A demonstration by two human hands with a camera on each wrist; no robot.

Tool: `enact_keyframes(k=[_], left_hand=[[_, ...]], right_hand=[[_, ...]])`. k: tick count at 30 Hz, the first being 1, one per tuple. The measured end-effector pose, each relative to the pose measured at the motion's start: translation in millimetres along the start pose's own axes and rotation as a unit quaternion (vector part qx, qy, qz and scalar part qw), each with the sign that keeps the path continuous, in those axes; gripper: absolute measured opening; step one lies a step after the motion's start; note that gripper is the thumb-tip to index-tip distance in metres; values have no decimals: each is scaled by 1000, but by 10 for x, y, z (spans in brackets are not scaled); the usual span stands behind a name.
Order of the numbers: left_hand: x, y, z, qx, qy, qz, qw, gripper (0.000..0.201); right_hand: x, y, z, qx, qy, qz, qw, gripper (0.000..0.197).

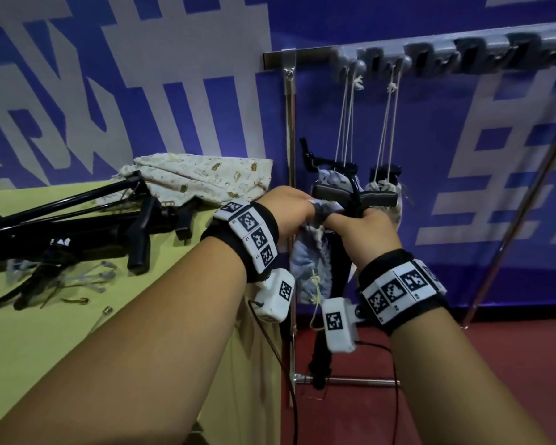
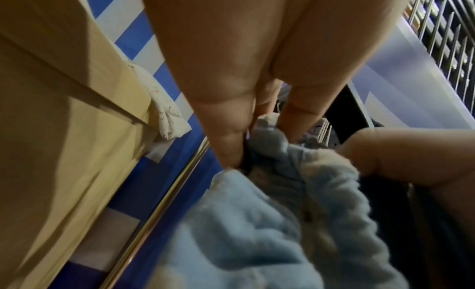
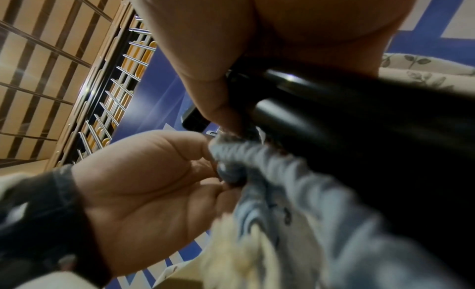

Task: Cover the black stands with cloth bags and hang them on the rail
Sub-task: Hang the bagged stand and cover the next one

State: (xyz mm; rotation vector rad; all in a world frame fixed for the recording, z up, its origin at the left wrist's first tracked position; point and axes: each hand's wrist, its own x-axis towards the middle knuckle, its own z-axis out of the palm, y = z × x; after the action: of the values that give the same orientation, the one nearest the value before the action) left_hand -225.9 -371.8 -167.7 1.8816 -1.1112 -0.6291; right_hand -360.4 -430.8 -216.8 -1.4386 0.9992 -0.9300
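left hand: the left hand (image 1: 289,205) is pinching the gathered mouth of the pale blue cloth bag (image 1: 308,268), thumb and fingers curled tight on the bunched hem, probably so the opening is staying up near the top of the stand while it gets sorted.
right hand: the right hand (image 1: 365,226) is wrapping round the neck of the black stand (image 1: 355,197) just under its crossbar, with fingertips also nipping the bag's edge. It looks like it's steadying the stand so the cloth isn't sliding off.
stand being bagged: it's standing upright off the worktop's end, right in front of the rack's post, lower end down by the rack's floor bar. Hard, smooth, slightly glossy tubes with a T-shaped top sticking out above the bag.
bag: soft, fuzzy-looking cloth, ruched at the mouth, with a thin cream drawstring (image 1: 316,293) dangling knotted below the hands.
rail: the rail (image 1: 302,54) is running along the blue wall with grey pegs; two bagged stands (image 1: 382,187) are hanging from it by their cords, so that's likely where this one's heading.
worktop: the yellow-green worktop (image 1: 45,348) is carrying more bare black stands (image 1: 77,220) and a cream printed bag (image 1: 199,178), waiting their turn by the look of it.
progress guess: partway, two hung, one in hand, more to go.
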Motion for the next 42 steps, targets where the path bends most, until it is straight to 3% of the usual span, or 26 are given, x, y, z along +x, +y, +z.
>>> enact_keyframes(k=[2, 5, 7, 11, 15, 17, 20, 23, 24, 25, 27, 30, 35, 40, 42], left_hand=[[43, -7, -4, 50, 43, 9, 998, 17], [46, -9, -13, 72, 105, 21, 992, 22], [40, -19, -16, 77, 113, 25, 990, 19], [16, -22, -26, 67, 91, 59, 992, 22], [-16, -28, 13, 88, 8, 58, 994, 22], [-24, -27, 45, 107, -5, 27, 994, 14], [20, -25, 93, 164, 3, -26, 986, 34], [33, 16, 157, 95, 6, -106, 990, 32], [35, 28, 188, 139, 6, -129, 982, 30], [41, -7, 229, 230, 4, -108, 967, 34], [100, -43, 233, 288, 2, -80, 954, 43], [121, 4, 172, 194, -9, -95, 976, 41], [112, -64, 78, 126, 11, -116, 985, 47], [97, -52, -14, 79, 4, -129, 989, 30], [69, -50, -39, 77, 19, -135, 988, 34]], right_hand=[[-21, -2, 8, 15, -5, 15, 1000, 19], [-29, 13, 15, -3, -6, 11, 1000, 22], [-34, 16, 5, -16, 4, 4, 1000, 27], [-53, 4, -86, -37, 45, -10, 998, 23], [-24, 48, -217, -46, 82, -17, 995, 19], [-36, 42, -260, -49, 88, -19, 995, 21], [-67, 5, -315, -40, 88, -21, 995, 20], [-100, -46, -346, -19, 80, -31, 996, 29], [-114, -63, -352, -16, 75, -37, 996, 30], [-131, -74, -352, -14, 67, -42, 997, 29], [-164, -95, -362, -2, 44, -43, 998, 25], [-229, -138, -347, 40, 1, -36, 999, 15], [-269, -117, -242, 114, -38, -14, 993, 29], [-314, -94, -195, 140, -80, 5, 987, 6], [-320, -87, -191, 135, -90, 6, 987, 1]])
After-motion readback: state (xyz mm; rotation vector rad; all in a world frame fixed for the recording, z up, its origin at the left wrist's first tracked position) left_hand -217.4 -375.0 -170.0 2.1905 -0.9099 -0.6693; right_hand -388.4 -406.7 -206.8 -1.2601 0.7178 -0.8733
